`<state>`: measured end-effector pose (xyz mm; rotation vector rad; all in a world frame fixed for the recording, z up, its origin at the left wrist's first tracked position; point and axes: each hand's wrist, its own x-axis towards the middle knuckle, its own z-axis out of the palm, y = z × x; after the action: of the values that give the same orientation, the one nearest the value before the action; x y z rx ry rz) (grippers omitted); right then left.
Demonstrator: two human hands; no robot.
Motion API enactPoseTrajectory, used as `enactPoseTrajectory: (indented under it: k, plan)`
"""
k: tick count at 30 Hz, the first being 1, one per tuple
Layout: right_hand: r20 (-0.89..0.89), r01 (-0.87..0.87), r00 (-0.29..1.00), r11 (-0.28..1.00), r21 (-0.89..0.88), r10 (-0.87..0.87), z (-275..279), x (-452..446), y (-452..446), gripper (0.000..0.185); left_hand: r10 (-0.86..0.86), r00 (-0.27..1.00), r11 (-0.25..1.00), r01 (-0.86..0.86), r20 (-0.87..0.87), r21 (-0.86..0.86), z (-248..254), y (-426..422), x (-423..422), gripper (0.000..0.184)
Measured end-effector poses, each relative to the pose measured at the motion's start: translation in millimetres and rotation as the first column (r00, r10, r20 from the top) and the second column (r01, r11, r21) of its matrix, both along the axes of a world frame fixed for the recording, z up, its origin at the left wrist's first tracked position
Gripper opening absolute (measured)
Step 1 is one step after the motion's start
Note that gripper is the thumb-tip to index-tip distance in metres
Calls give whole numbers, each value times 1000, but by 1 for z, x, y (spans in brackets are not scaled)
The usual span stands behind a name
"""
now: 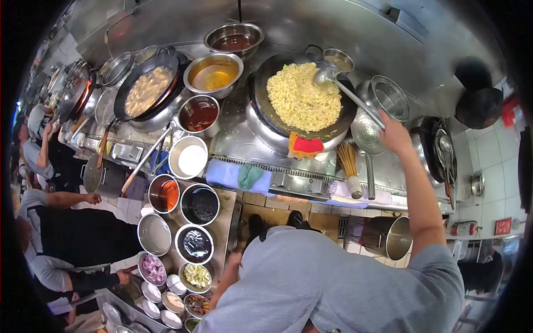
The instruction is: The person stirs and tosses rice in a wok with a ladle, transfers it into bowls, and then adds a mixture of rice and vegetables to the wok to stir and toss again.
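Observation:
My right hand (395,133) is wrapped round the long handle of a steel ladle (327,76). The ladle's bowl rests on the upper right of a heap of yellow fried rice (302,100) in a large black wok (265,72). A red and orange cloth (307,145) lies over the wok's near rim. Below my right hand is a perforated strainer (366,132), beside a bamboo brush (348,166). My left hand (233,266) is low at my side, near the edge of the ingredient table (225,205); its fingers are mostly hidden.
Steel bowls of amber liquid (214,75) and dark red liquid (199,115) stand left of the wok. Another wok with food (149,91) sits farther left. Sauce pots (200,204) crowd the side table. A co-worker in a black apron (83,230) stands left. A deep pot (398,238) is at right.

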<state>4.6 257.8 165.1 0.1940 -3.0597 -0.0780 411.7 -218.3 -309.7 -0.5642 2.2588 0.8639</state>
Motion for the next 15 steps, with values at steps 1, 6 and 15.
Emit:
enactPoseTrajectory:
  k: [1,6,15]
  plan:
    - [3,-7,1000,1000,6,7,-9,10,-12,58,28,996,999,-31,85,35,-3,1,15,50]
    - [235,22,969,976,218,-74,-92,47,-105,54,111,964,981,-145,240,128,-13,4,44,48]
    - [601,634,770,-145,-760,215,-115,72,-67,44,139,981,977,-158,138,141,-1,3,-21,45]
